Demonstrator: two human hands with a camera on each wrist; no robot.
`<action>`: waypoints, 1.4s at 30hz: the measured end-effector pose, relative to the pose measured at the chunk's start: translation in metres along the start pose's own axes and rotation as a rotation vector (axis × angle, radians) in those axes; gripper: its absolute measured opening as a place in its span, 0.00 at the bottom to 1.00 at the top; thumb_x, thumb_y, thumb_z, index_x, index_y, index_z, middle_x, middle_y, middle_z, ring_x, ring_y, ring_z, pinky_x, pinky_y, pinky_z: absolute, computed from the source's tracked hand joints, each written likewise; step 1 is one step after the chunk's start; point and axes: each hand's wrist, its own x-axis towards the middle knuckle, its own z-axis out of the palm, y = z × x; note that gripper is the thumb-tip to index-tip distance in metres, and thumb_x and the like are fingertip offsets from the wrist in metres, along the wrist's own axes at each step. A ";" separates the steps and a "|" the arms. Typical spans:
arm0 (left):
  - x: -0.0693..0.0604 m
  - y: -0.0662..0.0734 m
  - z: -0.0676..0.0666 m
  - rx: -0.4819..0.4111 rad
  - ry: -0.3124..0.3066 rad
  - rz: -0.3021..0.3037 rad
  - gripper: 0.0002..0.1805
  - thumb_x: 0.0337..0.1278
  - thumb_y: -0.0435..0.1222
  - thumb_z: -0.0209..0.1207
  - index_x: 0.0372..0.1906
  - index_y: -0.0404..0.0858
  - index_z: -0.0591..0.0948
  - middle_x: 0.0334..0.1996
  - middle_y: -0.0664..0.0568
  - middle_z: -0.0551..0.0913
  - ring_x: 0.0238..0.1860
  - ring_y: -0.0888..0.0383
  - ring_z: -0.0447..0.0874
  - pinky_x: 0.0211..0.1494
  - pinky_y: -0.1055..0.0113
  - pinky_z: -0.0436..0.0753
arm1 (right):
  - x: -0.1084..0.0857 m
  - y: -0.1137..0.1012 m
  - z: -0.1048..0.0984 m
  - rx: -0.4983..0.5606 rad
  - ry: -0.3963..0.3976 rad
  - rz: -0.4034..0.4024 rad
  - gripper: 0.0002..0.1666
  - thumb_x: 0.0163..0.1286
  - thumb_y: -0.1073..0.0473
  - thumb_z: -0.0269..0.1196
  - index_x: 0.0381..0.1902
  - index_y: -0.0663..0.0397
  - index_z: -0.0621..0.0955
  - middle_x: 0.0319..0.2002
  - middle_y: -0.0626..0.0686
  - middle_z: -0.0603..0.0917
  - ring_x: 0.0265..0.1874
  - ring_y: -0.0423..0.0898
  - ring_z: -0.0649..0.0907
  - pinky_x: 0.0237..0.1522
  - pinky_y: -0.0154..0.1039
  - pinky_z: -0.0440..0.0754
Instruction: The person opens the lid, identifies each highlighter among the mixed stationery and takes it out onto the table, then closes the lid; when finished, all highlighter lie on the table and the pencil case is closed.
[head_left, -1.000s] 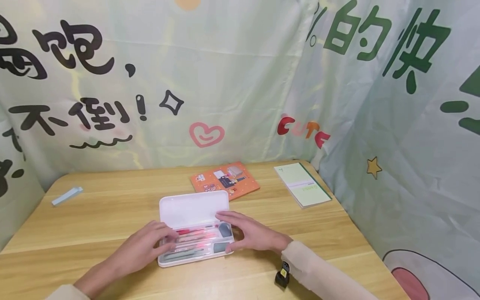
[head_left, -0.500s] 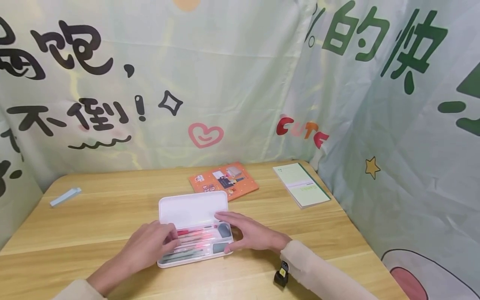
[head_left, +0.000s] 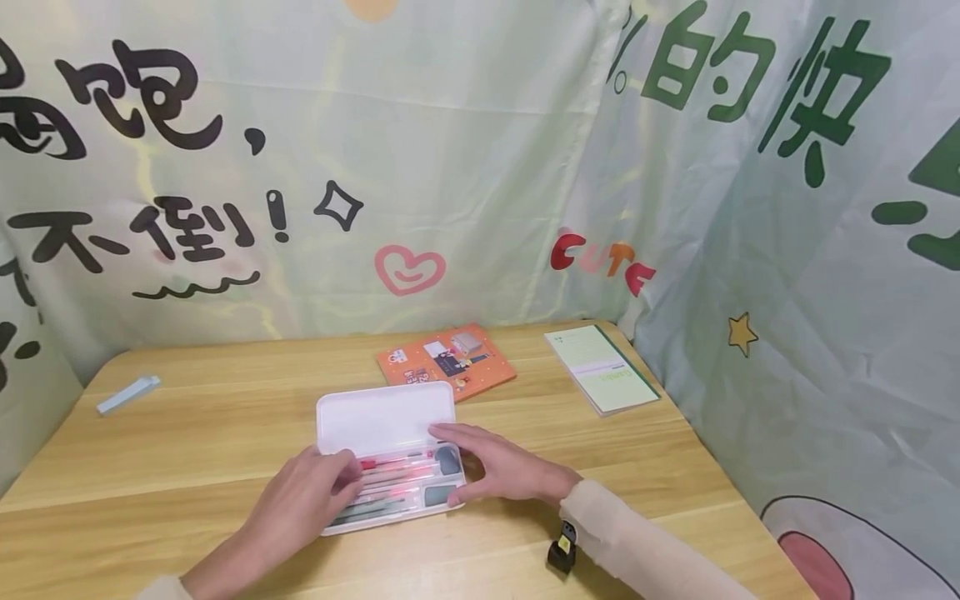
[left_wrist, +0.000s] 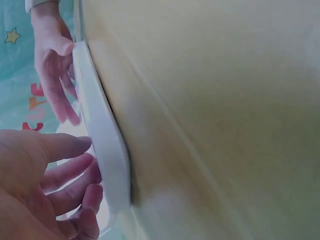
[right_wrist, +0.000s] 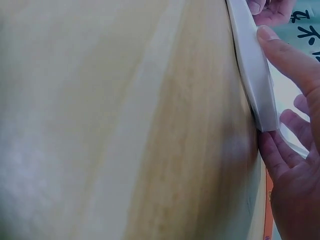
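A white pencil case [head_left: 386, 419] lies on the table with its lid raised at the back. Several pens [head_left: 397, 477] lie in it, and two dark grey pieces fill compartments at its right end. My left hand [head_left: 303, 500] is over the left end, fingers loosely bent inward; in the left wrist view a gap shows between thumb and fingers, and no item is visible in them. My right hand [head_left: 510, 467] holds the right end, thumb on the front rim and fingers at the end and back, as the right wrist view also shows.
Behind the case lies an orange booklet [head_left: 491, 367], partly covered by the lid. A pale green notebook [head_left: 603, 371] lies at the back right, a light blue bar-shaped item [head_left: 129, 395] at the left. Printed cloth [head_left: 480, 167] hangs behind the wooden table [head_left: 420, 567].
My left hand has moved slightly right over the case's left end, its fingers bending inward more. My right hand and the case stay in place.
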 end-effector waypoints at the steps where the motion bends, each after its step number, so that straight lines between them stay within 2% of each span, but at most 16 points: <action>1: 0.000 0.000 0.001 -0.011 0.002 -0.006 0.05 0.62 0.39 0.77 0.37 0.52 0.90 0.30 0.66 0.85 0.32 0.62 0.68 0.36 0.69 0.69 | 0.000 0.000 0.000 -0.002 -0.001 -0.001 0.61 0.67 0.40 0.79 0.88 0.29 0.58 0.88 0.39 0.57 0.87 0.49 0.59 0.86 0.61 0.56; 5: 0.000 -0.002 0.004 -0.063 -0.027 -0.039 0.05 0.63 0.41 0.77 0.40 0.53 0.91 0.33 0.67 0.87 0.34 0.62 0.69 0.36 0.68 0.69 | 0.000 -0.001 0.000 -0.002 -0.007 0.009 0.61 0.67 0.40 0.79 0.88 0.28 0.58 0.88 0.39 0.57 0.87 0.49 0.59 0.86 0.61 0.56; 9: 0.000 -0.002 0.004 -0.097 -0.053 -0.070 0.08 0.62 0.42 0.77 0.37 0.56 0.87 0.33 0.68 0.85 0.35 0.62 0.70 0.38 0.66 0.70 | 0.000 -0.001 0.000 0.000 -0.010 0.015 0.60 0.67 0.40 0.79 0.88 0.28 0.58 0.88 0.38 0.57 0.87 0.48 0.59 0.86 0.61 0.57; 12: 0.000 -0.001 0.005 -0.096 -0.042 -0.063 0.10 0.62 0.42 0.78 0.36 0.57 0.85 0.34 0.68 0.86 0.36 0.63 0.72 0.40 0.65 0.72 | 0.000 -0.001 0.000 0.003 -0.008 0.009 0.61 0.67 0.40 0.79 0.88 0.29 0.58 0.88 0.38 0.58 0.87 0.49 0.59 0.86 0.61 0.57; 17: 0.000 -0.004 0.005 -0.116 -0.035 -0.039 0.08 0.63 0.41 0.77 0.40 0.57 0.88 0.36 0.68 0.88 0.37 0.64 0.74 0.43 0.64 0.75 | 0.001 -0.001 -0.001 0.013 -0.011 0.011 0.61 0.66 0.40 0.79 0.88 0.27 0.58 0.88 0.38 0.58 0.87 0.48 0.59 0.86 0.61 0.57; 23: 0.004 -0.018 -0.004 -0.224 -0.046 -0.050 0.05 0.68 0.40 0.74 0.43 0.56 0.90 0.39 0.67 0.90 0.41 0.64 0.79 0.48 0.63 0.79 | 0.001 -0.002 -0.002 0.012 -0.009 0.012 0.60 0.67 0.40 0.79 0.88 0.27 0.58 0.87 0.38 0.59 0.87 0.49 0.60 0.86 0.61 0.57; 26: 0.002 -0.033 -0.014 -0.308 -0.047 -0.072 0.04 0.70 0.40 0.72 0.45 0.53 0.90 0.41 0.64 0.91 0.41 0.64 0.82 0.47 0.66 0.81 | 0.001 0.000 -0.001 -0.003 -0.008 0.005 0.60 0.67 0.40 0.79 0.88 0.28 0.58 0.88 0.39 0.58 0.87 0.49 0.60 0.86 0.61 0.57; 29: -0.002 -0.052 -0.027 -0.350 -0.027 -0.085 0.04 0.73 0.41 0.70 0.48 0.52 0.90 0.43 0.62 0.92 0.40 0.66 0.84 0.44 0.70 0.83 | 0.001 0.001 0.000 -0.018 -0.006 0.001 0.60 0.68 0.40 0.79 0.88 0.29 0.58 0.88 0.40 0.58 0.87 0.51 0.60 0.86 0.62 0.58; 35: -0.015 -0.101 -0.055 -0.262 0.078 -0.095 0.06 0.75 0.41 0.68 0.51 0.50 0.90 0.43 0.58 0.93 0.40 0.74 0.83 0.43 0.72 0.84 | 0.000 0.001 0.000 0.003 -0.004 0.006 0.60 0.67 0.40 0.79 0.88 0.29 0.58 0.88 0.40 0.58 0.87 0.51 0.60 0.86 0.62 0.58; 42: -0.029 -0.168 -0.077 -0.183 0.081 -0.147 0.12 0.79 0.45 0.65 0.56 0.46 0.89 0.52 0.47 0.92 0.43 0.85 0.76 0.42 0.76 0.82 | 0.001 0.001 0.000 0.021 -0.006 0.018 0.60 0.68 0.41 0.79 0.88 0.27 0.58 0.88 0.40 0.59 0.87 0.49 0.60 0.86 0.62 0.57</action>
